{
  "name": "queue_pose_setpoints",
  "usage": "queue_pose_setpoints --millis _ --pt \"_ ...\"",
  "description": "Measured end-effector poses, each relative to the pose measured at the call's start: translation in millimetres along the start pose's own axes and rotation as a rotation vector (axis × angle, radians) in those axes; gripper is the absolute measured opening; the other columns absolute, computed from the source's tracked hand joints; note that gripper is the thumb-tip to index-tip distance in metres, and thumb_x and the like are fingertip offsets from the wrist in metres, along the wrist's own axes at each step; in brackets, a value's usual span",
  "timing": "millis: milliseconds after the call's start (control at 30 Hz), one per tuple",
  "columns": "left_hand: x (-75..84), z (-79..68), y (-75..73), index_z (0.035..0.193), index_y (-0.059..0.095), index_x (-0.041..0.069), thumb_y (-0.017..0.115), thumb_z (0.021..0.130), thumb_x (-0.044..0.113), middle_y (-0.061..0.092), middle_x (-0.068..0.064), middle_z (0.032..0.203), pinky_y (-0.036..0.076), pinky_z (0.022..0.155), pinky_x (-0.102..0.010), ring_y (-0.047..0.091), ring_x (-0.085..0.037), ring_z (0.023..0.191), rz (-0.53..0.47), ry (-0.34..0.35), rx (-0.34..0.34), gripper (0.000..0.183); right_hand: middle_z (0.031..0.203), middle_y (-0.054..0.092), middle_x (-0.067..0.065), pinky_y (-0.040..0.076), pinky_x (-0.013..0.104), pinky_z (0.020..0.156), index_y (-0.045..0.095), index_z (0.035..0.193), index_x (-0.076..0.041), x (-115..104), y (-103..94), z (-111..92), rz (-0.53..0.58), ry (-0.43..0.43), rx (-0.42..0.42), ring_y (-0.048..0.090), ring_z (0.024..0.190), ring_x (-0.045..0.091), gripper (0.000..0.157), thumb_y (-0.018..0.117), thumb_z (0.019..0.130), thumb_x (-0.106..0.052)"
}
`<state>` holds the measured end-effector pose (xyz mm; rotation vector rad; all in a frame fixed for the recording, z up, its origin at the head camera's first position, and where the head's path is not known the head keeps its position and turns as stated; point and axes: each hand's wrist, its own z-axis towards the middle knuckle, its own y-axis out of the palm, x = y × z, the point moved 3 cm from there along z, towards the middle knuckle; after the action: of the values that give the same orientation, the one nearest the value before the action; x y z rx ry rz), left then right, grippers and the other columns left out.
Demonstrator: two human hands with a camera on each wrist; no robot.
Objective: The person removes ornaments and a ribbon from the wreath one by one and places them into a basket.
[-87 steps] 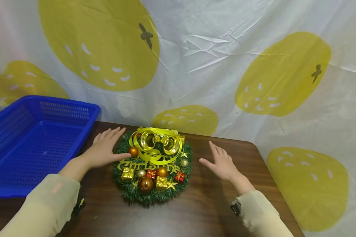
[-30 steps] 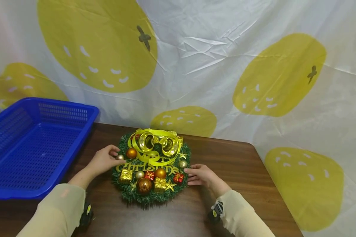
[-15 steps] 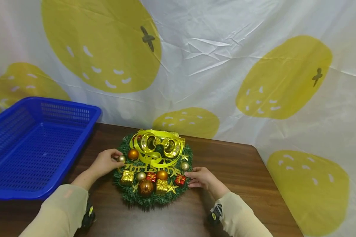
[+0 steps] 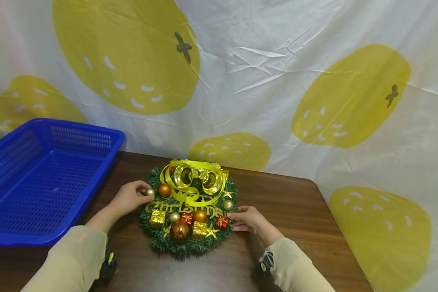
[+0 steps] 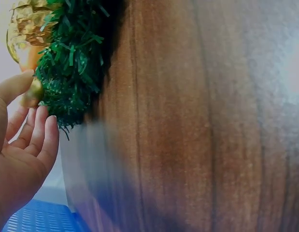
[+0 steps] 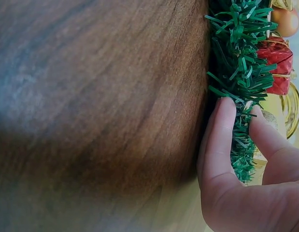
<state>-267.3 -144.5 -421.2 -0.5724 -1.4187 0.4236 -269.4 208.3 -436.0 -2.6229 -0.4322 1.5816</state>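
Note:
A green Christmas wreath point(image 4: 184, 248) lies on the brown table, decked with baubles, wrapped gift shapes, gold lettering and gold bells point(image 4: 212, 181) with yellow ribbon. At its left edge my left hand point(image 4: 129, 198) pinches a small gold bauble point(image 4: 151, 192) between thumb and fingers; the left wrist view shows this gold bauble point(image 5: 32, 94) beside the tinsel. My right hand point(image 4: 251, 219) holds the wreath's right rim, near a red gift ornament point(image 4: 222, 222). From the right wrist, thumb and fingers lie on either side of the green tinsel point(image 6: 243, 140).
A blue perforated basket point(image 4: 111, 152) stands at the left of the table. Behind it all hangs a white curtain point(image 4: 248, 101) with yellow fruit prints. The tabletop point(image 4: 277, 198) ends in a rounded corner at the right.
Both hands have come in from beside the wreath to its two edges. Over the last half second the left hand has shifted the small gold bauble slightly upward; the right hand has stayed put.

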Motion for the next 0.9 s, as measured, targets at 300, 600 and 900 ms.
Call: queue_pose_setpoints --millis 300,600,900 --pt "5.1 1.1 -7.2 0.108 0.058 -0.003 0.066 0.085 0.023 0.062 -0.02 0.102 0.049 0.069 -0.033 0.06 -0.024 0.087 -0.02 -0.024 -0.01 0.036 0.086 0.053 0.011 0.056 0.024 0.057 0.016 0.141 0.017 -1 0.4 -1 -0.007 0.001 0.002 0.059 0.061 0.014 0.072 0.061 0.089 -0.006" --pt "9.2 1.3 -13.1 0.109 0.058 -0.002 0.065 0.087 0.024 0.062 -0.02 0.103 0.05 0.072 -0.035 0.06 -0.025 0.089 -0.008 -0.019 0.007 0.035 0.085 0.053 0.01 0.056 0.023 0.056 0.016 0.14 0.017 0 0.9 -2 -0.003 0.002 0.001 0.058 0.061 0.014 0.072 0.061 0.089 -0.006" --pt "16.7 2.7 -18.8 0.111 0.058 -0.003 0.062 0.089 0.024 0.062 -0.02 0.106 0.05 0.077 -0.04 0.06 -0.028 0.093 0.002 -0.009 0.015 0.035 0.086 0.052 0.011 0.056 0.024 0.057 0.015 0.14 0.017 -1 1.0 0 -0.014 0.009 0.006 0.058 0.061 0.014 0.073 0.062 0.089 -0.006"
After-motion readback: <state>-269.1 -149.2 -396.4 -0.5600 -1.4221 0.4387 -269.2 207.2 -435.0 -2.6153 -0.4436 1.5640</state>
